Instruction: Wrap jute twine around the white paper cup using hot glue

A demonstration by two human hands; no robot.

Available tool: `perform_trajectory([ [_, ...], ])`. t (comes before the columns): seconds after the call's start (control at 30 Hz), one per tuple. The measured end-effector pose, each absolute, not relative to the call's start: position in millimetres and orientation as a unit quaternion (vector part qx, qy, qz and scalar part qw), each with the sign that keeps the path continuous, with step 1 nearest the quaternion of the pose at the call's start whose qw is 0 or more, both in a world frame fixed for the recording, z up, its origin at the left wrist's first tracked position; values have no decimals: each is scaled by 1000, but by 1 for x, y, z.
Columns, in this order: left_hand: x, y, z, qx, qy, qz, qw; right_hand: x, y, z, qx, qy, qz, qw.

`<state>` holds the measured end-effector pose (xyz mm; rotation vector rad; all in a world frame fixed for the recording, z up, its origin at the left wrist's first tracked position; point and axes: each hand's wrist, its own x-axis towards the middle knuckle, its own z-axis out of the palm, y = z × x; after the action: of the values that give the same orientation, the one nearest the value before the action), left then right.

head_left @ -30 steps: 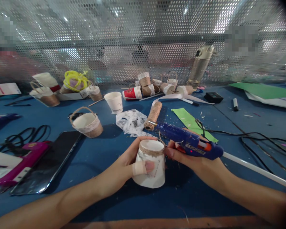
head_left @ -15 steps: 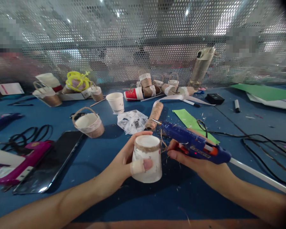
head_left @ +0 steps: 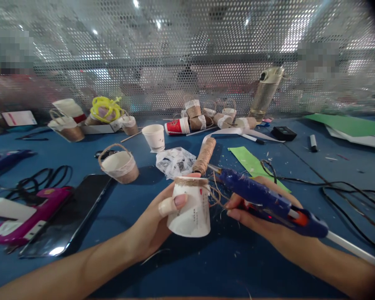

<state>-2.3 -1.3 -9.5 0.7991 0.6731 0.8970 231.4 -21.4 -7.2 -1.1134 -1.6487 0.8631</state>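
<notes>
My left hand point(head_left: 156, 218), with a bandage on its thumb, is closed around a white paper cup point(head_left: 192, 214). The cup is upside down and tilted, with jute twine point(head_left: 191, 181) wound about its narrow upper end. To the right, my right hand point(head_left: 252, 214) grips a blue hot glue gun point(head_left: 256, 193) with a white glue stick in its rear. Its thumb and fingertip also pinch a loose strand of twine running to the cup. The glue gun's nozzle points left, near the spool of twine point(head_left: 205, 155) behind the cup.
Behind the hands lie crumpled lace point(head_left: 175, 161), a white cup point(head_left: 154, 137), a small basket point(head_left: 121, 166) and green paper point(head_left: 252, 164). A phone point(head_left: 71, 208) and a magenta glue gun point(head_left: 43, 208) are at left. A black cable point(head_left: 309, 180) crosses the right side; perforated metal point(head_left: 162, 62) stands at the back.
The cup has turned and tipped in my left hand, so its printed side shows and its top end is no longer seen. My right hand and glue gun have shifted right and slightly down.
</notes>
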Motion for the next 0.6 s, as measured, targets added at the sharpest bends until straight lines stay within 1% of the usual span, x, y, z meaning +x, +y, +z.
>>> perform_trajectory([
  [0.1,-2,-2,-10,381,323,397,770,231,-25,-8,-453,-667,381,453],
  [0.23,-1,-5,-9,393,323,371,777,228,-30,-8,-417,-679,379,470],
  [0.37,1,-4,-6,369,314,380,788,226,-31,-11,-403,-679,364,494],
  [0.5,2,-2,-7,358,289,374,805,228,-31,-10,-395,-702,356,474],
  [0.6,1,-3,-10,379,251,358,815,229,-30,-6,-345,-730,377,454],
])
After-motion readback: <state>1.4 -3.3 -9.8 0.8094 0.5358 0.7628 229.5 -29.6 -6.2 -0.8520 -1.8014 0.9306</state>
